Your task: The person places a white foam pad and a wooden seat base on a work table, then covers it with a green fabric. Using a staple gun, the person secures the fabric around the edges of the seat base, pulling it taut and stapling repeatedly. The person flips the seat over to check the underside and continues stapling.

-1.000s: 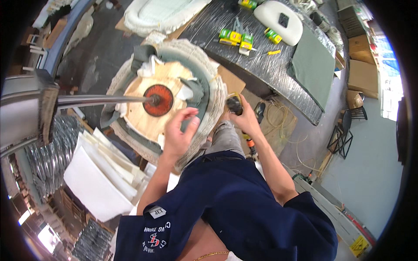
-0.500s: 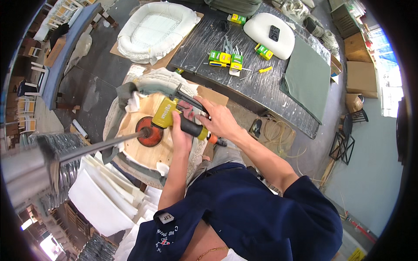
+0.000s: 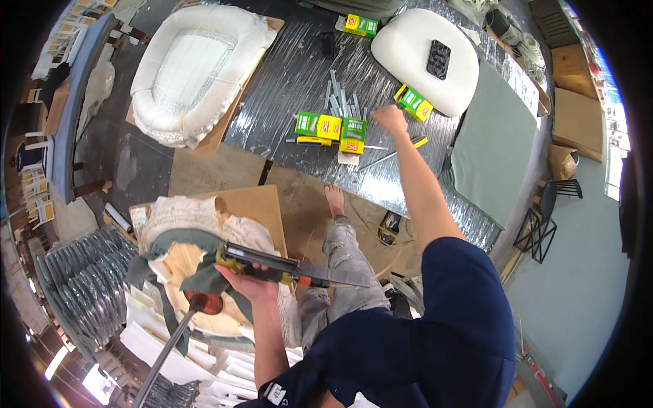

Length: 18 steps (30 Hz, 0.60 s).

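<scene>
My left hand [image 3: 255, 280] is wrapped around a staple gun [image 3: 272, 262], which lies sideways with its long magazine pointing right. Below and beside it is an upholstered seat piece [image 3: 194, 211] with pale padding, grey-green fabric [image 3: 178, 238] and a bare wooden board [image 3: 180, 265]. A red round pad [image 3: 206, 303] on a metal rod presses against the board. Out over the table, my right hand [image 3: 391, 120] has its fingers closed together; their tips, near loose staple strips [image 3: 343, 102], are too small to show what they hold. Green-and-yellow staple boxes [image 3: 352, 136] lie close by.
The plastic-wrapped table [image 3: 272, 112] carries a white oval cushion [image 3: 197, 61], a white pad [image 3: 408, 51] with a black phone [image 3: 439, 59], a yellow-handled screwdriver [image 3: 417, 142] and green fabric [image 3: 496, 136]. White sheets [image 3: 160, 347] are stacked at lower left.
My right hand has left the staple gun and reached forward over the table. My left hand has turned the gun and drawn it off the board. The view has shifted.
</scene>
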Available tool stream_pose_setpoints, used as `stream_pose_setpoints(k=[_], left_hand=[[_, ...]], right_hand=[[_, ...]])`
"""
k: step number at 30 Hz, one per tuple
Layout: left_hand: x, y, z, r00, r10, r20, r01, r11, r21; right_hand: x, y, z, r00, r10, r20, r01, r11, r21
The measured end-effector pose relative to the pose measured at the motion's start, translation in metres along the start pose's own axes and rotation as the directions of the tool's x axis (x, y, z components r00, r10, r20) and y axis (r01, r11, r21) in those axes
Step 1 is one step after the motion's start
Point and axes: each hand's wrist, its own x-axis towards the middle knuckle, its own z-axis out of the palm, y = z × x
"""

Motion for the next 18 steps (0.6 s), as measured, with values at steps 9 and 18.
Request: stream_pose_setpoints(k=[9,18], left_hand=[[0.005,-0.047,0.022,0.967,-0.177,-0.182,0.189,0.981,0.048],[0.014,-0.027,0.030,0.988,-0.152,0.000,0.152,0.984,0.097]], right_hand=[[0.039,-0.035,0.046,0.979,-0.018,0.205,0.014,1.000,0.022],[0.010,-0.039,0.000,0.957,-0.281,-0.079,0.290,0.945,0.154]])
